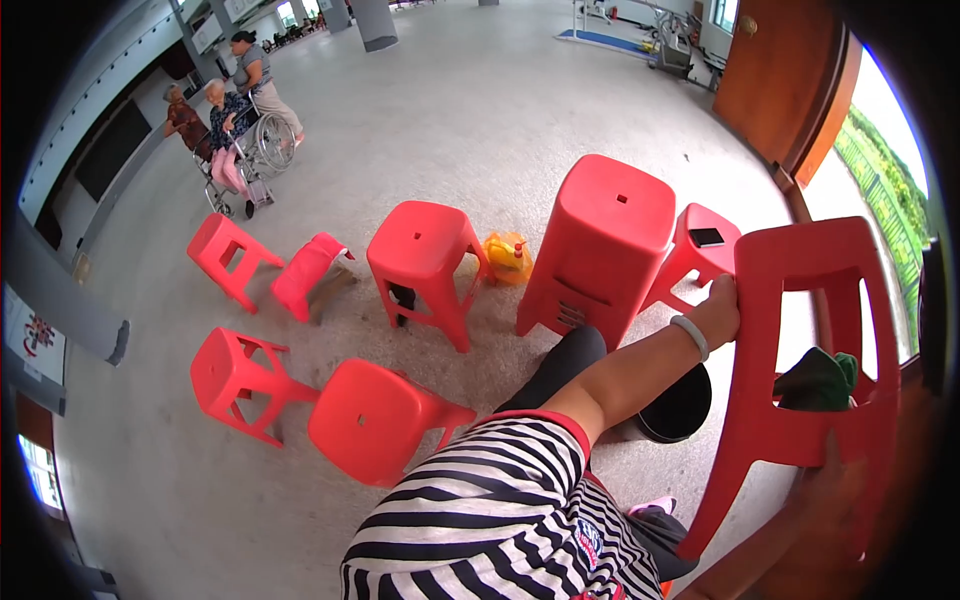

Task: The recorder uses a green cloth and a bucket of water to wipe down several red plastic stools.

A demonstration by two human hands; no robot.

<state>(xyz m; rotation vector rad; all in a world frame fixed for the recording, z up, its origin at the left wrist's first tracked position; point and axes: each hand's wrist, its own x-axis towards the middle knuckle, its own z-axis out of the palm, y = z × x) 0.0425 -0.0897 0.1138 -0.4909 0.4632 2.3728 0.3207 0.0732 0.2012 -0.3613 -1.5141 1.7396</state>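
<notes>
A red plastic stool (pixel 757 360) is tipped up close in front of me at the right. My left hand (pixel 724 307), with a pale bracelet at the wrist, grips the stool's edge near the seat. Blurred by motion, my right hand (pixel 832 480) is at the stool's lower crosspiece; its fingers cannot be made out. Through the opening between the stool's legs shows a dark green cloth (pixel 817 381). Whether my right hand touches this cloth is unclear. Below my left forearm stands a black bucket (pixel 679 409).
A tall stack of red stools (pixel 600 247) stands ahead, beside a stool bearing a phone (pixel 706 237). Several single stools (pixel 416 255) spread leftward, one draped with a red cloth (pixel 319 266). A yellow bottle in a bag (pixel 506 256) sits between. Farther off are people with a wheelchair (pixel 274 142).
</notes>
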